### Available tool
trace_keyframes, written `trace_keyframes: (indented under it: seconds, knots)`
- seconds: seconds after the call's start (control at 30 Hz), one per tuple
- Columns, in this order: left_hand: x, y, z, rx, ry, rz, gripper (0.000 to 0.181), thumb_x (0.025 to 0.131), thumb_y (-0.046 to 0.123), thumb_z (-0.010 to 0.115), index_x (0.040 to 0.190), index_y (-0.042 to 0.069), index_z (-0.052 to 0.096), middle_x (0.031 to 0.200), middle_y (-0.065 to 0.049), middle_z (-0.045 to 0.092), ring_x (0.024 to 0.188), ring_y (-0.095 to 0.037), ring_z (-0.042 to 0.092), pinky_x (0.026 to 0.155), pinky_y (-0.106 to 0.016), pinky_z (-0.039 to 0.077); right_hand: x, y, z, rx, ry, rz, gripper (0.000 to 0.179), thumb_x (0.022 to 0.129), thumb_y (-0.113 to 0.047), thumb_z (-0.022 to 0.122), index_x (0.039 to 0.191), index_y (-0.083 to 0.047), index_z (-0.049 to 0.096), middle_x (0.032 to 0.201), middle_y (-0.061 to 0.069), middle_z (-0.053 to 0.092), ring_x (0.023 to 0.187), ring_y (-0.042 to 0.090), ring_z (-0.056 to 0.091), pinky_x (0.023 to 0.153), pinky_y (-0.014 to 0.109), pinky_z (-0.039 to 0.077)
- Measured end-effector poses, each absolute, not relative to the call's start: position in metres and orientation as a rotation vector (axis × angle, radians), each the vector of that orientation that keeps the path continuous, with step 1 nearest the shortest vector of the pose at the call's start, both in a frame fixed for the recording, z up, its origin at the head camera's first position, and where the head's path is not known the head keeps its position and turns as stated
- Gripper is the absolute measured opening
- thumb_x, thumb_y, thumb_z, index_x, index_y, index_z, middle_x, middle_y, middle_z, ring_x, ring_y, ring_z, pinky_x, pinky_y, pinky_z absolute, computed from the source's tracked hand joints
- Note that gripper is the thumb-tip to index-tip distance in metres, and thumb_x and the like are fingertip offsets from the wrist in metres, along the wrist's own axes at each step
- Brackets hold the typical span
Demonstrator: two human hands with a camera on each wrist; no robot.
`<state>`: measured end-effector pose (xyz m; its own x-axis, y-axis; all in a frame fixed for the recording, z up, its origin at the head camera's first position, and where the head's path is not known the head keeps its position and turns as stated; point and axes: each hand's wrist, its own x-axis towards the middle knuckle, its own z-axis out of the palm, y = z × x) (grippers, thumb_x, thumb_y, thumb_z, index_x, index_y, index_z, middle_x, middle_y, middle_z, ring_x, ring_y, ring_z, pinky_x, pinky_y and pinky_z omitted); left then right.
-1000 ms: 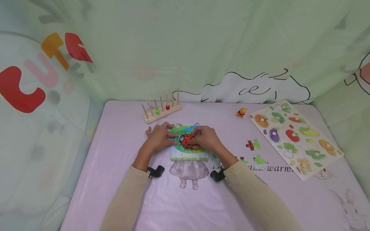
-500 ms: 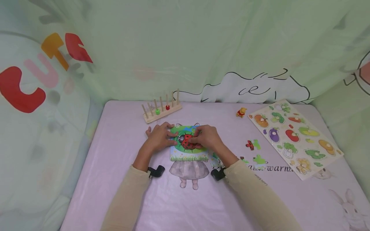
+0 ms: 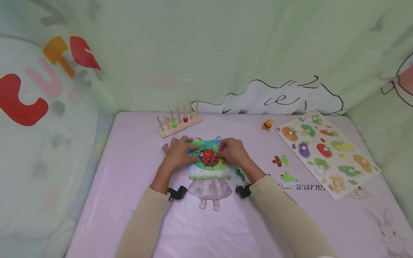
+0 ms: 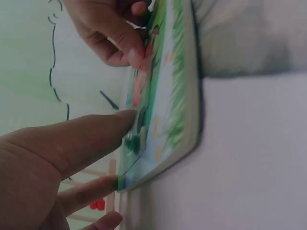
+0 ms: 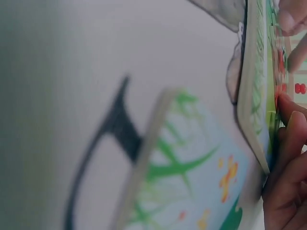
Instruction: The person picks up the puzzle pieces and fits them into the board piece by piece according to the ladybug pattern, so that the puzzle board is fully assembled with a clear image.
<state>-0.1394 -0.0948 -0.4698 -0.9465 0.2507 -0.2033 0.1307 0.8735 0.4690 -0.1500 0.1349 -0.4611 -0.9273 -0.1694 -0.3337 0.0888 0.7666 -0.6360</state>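
A square ladybug jigsaw puzzle (image 3: 209,176) lies on the table in front of me, its red spotted ladybug (image 3: 209,159) largely put together. My left hand (image 3: 179,152) rests at its left side; in the left wrist view a straight fingertip touches the top surface and another finger meets the edge. Over the right part is my right hand (image 3: 233,150), its fingers bent, with the thumb (image 4: 136,57) touching the ladybug. Whether a piece sits between its fingertips is hidden. Near the right wrist lies a loose grass-and-flower puzzle piece (image 5: 182,158).
Right of my hands lie a red-and-black piece (image 3: 276,161) and a green piece (image 3: 288,177). A vegetable peg board (image 3: 327,154) slants at the far right, near a small bear figure (image 3: 267,124). Behind the left hand stands a wooden peg rack (image 3: 180,128) with green and red beads.
My right hand has shifted slightly right across the puzzle, uncovering more of the ladybug. The left hand keeps its place on the left side. The head view has shifted a little.
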Motion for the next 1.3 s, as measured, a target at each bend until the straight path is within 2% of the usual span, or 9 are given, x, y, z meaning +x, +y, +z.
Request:
trace_keyframes:
  seconds: [0.2,0.43,0.67,0.8,0.9,1.0,1.17,1.3]
  knots:
    - [-0.133,-0.078,-0.472,0.245,2.824,0.615,0.058,0.084,0.057,0.077,0.138,0.039,0.064,0.152,-0.008,0.045,0.136,-0.040,0.034,0.108,-0.078,0.016,-0.150,0.134,-0.461,-0.097,2.631,-0.902,0.027,0.086,-0.028,0.083,0.081,-0.010,0.063,0.056,0.000,0.061,0.049,0.011,0.057,0.054,0.026,0.039]
    - [-0.129,-0.069,-0.472,0.217,2.861,0.483,0.064,0.080,0.061,0.078,0.140,0.046,0.059,0.149,-0.009,0.043,0.132,-0.039,0.034,0.107,-0.079,0.020,-0.151,0.135,-0.460,-0.122,2.597,-0.885,0.028,0.089,-0.033,0.079,0.083,-0.010,0.063,0.056,0.000,0.061,0.051,0.013,0.058,0.055,0.027,0.039]
    - [-0.128,-0.068,-0.472,0.209,2.851,0.503,0.062,0.081,0.059,0.079,0.138,0.044,0.060,0.151,-0.009,0.042,0.135,-0.038,0.032,0.109,-0.077,0.019,-0.153,0.134,-0.459,-0.119,2.591,-0.876,0.029,0.089,-0.033,0.079,0.082,-0.010,0.063,0.056,-0.001,0.060,0.051,0.014,0.058,0.055,0.027,0.040]
    - [-0.127,-0.069,-0.472,0.279,2.879,0.503,0.058,0.081,0.057,0.080,0.135,0.040,0.065,0.156,-0.007,0.042,0.144,-0.034,0.031,0.111,-0.079,0.014,-0.154,0.132,-0.461,-0.114,2.613,-0.826,0.031,0.088,-0.034,0.080,0.081,-0.011,0.060,0.054,-0.002,0.057,0.049,0.012,0.054,0.054,0.026,0.039]
    - [-0.126,-0.070,-0.471,0.362,2.893,0.467,0.054,0.083,0.055,0.079,0.132,0.036,0.068,0.159,-0.003,0.043,0.149,-0.028,0.034,0.112,-0.080,0.012,-0.155,0.131,-0.463,-0.102,2.603,-0.810,0.032,0.089,-0.035,0.080,0.081,-0.012,0.059,0.053,-0.001,0.057,0.048,0.013,0.057,0.054,0.026,0.039]
    - [-0.125,-0.070,-0.470,0.411,2.882,0.429,0.053,0.085,0.054,0.077,0.133,0.034,0.068,0.160,0.000,0.044,0.146,-0.026,0.042,0.113,-0.078,0.014,-0.155,0.131,-0.463,-0.096,2.593,-0.807,0.033,0.089,-0.035,0.079,0.081,-0.012,0.058,0.054,-0.001,0.057,0.047,0.014,0.058,0.054,0.026,0.040]
    - [-0.130,-0.069,-0.472,0.408,2.887,0.407,0.047,0.088,0.058,0.072,0.130,0.037,0.070,0.158,0.004,0.047,0.136,-0.026,0.051,0.112,-0.074,0.025,-0.155,0.131,-0.459,-0.099,2.579,-0.809,0.032,0.090,-0.034,0.079,0.081,-0.011,0.058,0.056,-0.001,0.057,0.049,0.014,0.059,0.054,0.026,0.041]
    - [-0.134,-0.068,-0.470,0.377,2.900,0.406,0.039,0.087,0.055,0.074,0.122,0.037,0.075,0.150,0.007,0.054,0.127,-0.024,0.053,0.108,-0.069,0.032,-0.156,0.133,-0.457,-0.109,2.569,-0.818,0.032,0.090,-0.034,0.079,0.081,-0.011,0.059,0.058,-0.001,0.057,0.049,0.014,0.060,0.055,0.026,0.042]
